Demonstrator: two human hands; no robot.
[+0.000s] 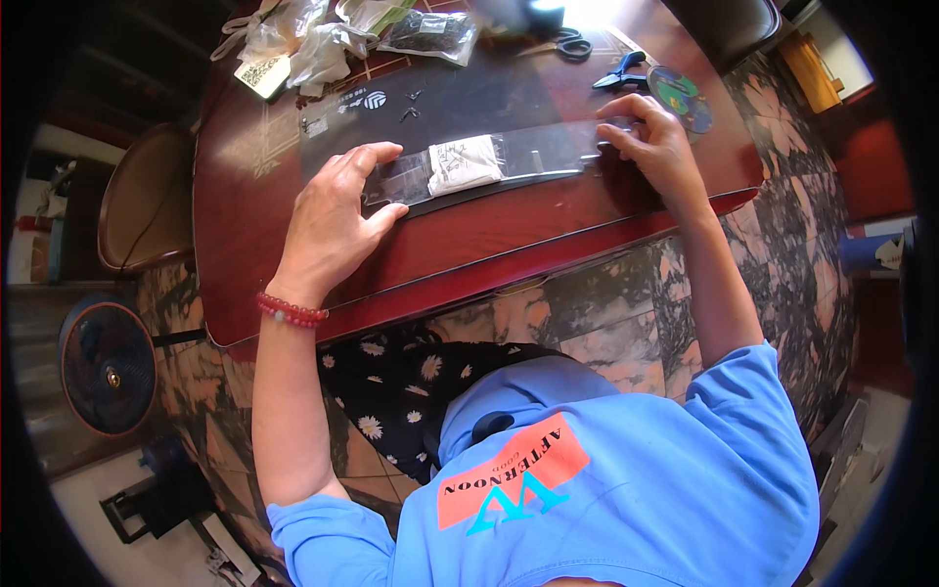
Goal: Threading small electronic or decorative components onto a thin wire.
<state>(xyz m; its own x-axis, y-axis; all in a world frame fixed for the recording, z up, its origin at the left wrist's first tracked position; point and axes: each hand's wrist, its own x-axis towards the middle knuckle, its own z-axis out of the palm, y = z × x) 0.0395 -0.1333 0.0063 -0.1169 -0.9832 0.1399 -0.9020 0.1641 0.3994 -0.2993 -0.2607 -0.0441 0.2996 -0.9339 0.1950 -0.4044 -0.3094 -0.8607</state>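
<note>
A long clear plastic bag point(541, 159) lies across the near edge of a black plastic mailer point(342, 132) on the table. Inside its left half is a small white packet point(465, 163) with handwritten marks. My left hand point(333, 210) is at the bag's left end, thumb on the near side and fingers on the far side, spread apart. At the opposite end, my right hand point(657, 147) closes its thumb and fingers on the bag's edge. Small black pieces point(411, 106) lie on the mailer beyond the bag.
Blue-handled pliers point(621, 73), a round green-patterned disc point(680, 98) and black-handled scissors point(570, 44) lie at the far right of the dark red table point(264, 245). A bag of dark items point(430, 37) and crumpled white plastic bags point(303, 44) lie at the back. A chair point(147, 201) stands left.
</note>
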